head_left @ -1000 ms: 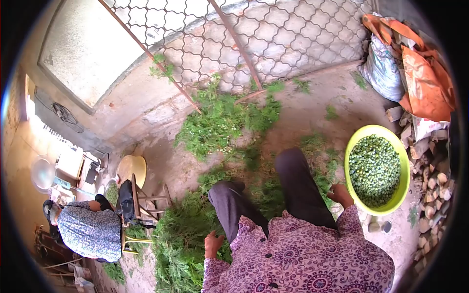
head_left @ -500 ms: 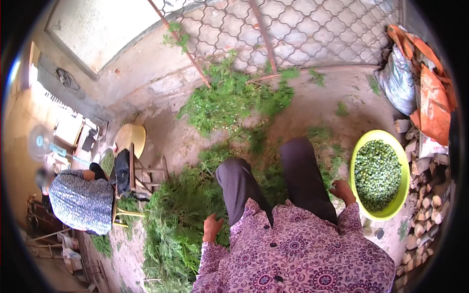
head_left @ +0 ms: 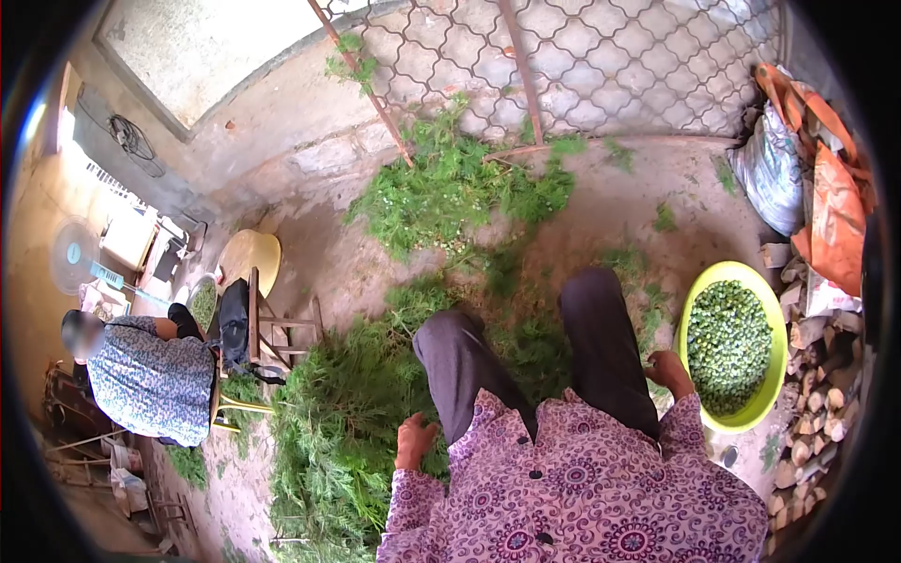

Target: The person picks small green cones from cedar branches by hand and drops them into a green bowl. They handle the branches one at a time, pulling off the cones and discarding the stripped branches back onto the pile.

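Observation:
My left hand is beside my left knee, over a heap of feathery green branches on the ground. Its fingers look loosely apart, with nothing visible between them. To the right, my right hand hangs by my right leg, fingers spread and slightly bent, close to the rim of a yellow-green basin. Small round green fruits or seed pods fill the basin. Dark trousers cover my legs, and patterned sleeves reach to both wrists.
A second heap of green sprigs lies by the wavy wire mesh. Split firewood and sacks stand at right. At left another person sits near a wooden chair, a round yellow tray and a fan.
The view has shifted slightly, moving the scene a little. My hands keep nearly the same places beside my legs. The seated person's head has turned or lifted a little.

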`<state>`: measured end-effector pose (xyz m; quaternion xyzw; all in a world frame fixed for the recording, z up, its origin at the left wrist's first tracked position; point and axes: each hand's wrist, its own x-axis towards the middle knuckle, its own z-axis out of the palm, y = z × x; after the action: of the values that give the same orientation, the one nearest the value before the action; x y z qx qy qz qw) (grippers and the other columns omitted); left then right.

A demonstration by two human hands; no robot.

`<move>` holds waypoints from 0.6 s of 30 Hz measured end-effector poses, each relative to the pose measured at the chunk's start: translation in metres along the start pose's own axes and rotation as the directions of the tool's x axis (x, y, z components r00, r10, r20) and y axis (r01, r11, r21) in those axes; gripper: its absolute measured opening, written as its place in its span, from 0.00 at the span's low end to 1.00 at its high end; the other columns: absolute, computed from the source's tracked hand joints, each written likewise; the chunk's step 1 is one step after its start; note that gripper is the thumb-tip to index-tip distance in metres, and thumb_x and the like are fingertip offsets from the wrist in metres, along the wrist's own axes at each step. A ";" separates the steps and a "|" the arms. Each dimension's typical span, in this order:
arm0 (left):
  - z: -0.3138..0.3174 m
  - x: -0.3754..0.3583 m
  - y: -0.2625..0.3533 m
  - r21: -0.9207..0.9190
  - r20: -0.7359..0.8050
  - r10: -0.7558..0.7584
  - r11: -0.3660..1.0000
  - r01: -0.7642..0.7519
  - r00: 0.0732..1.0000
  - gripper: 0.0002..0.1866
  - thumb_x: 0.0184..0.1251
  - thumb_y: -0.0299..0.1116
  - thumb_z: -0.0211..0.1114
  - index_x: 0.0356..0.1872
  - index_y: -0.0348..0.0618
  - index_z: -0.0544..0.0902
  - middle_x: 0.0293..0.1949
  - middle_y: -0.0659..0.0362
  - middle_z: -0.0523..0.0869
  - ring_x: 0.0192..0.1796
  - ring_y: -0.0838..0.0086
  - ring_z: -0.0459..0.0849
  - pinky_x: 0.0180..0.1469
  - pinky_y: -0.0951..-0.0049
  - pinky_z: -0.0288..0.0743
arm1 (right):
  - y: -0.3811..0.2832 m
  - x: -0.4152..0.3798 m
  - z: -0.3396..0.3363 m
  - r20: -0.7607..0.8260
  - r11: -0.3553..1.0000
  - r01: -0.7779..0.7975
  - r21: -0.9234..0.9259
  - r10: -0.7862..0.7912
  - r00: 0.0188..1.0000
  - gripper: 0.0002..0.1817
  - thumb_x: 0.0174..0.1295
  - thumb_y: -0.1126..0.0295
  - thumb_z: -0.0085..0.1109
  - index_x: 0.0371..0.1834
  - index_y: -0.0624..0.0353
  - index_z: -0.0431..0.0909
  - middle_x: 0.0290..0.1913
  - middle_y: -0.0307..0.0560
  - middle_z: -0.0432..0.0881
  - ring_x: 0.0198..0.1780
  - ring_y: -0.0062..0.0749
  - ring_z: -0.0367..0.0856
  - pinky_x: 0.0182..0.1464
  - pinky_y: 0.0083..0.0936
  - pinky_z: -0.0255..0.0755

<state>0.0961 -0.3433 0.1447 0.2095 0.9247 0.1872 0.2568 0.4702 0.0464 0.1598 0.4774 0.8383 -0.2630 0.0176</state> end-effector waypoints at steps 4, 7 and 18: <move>-0.018 0.016 0.006 -0.093 -0.036 0.042 0.995 -0.045 0.998 0.29 0.46 0.43 0.63 0.49 0.35 0.74 0.47 0.43 0.77 0.50 0.57 0.76 0.52 0.65 0.69 | -0.007 0.007 -0.019 0.039 0.994 -0.092 0.056 0.090 0.995 0.19 0.38 0.64 0.64 0.34 0.65 0.79 0.30 0.58 0.80 0.35 0.45 0.80 0.39 0.33 0.74; -0.034 0.035 0.012 -0.216 -0.093 0.034 0.975 -0.054 0.995 0.28 0.46 0.41 0.62 0.48 0.33 0.75 0.45 0.43 0.78 0.48 0.58 0.78 0.49 0.66 0.72 | -0.011 0.028 -0.038 -0.044 0.995 -0.091 0.040 0.093 0.995 0.19 0.39 0.64 0.63 0.34 0.65 0.78 0.32 0.58 0.80 0.36 0.44 0.80 0.40 0.33 0.74; -0.078 0.207 0.098 -0.047 -0.062 0.216 0.975 -0.219 0.974 0.25 0.49 0.41 0.63 0.46 0.33 0.75 0.39 0.44 0.79 0.41 0.58 0.79 0.45 0.65 0.72 | -0.102 0.219 -0.047 -0.085 0.978 0.206 -0.028 -0.207 0.975 0.16 0.41 0.65 0.58 0.32 0.64 0.78 0.30 0.56 0.78 0.35 0.51 0.76 0.38 0.39 0.70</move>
<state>-0.0799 -0.1795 0.1693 0.2972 0.8977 0.2449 0.2139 0.2793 0.1998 0.1820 0.3985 0.8857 -0.2344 -0.0419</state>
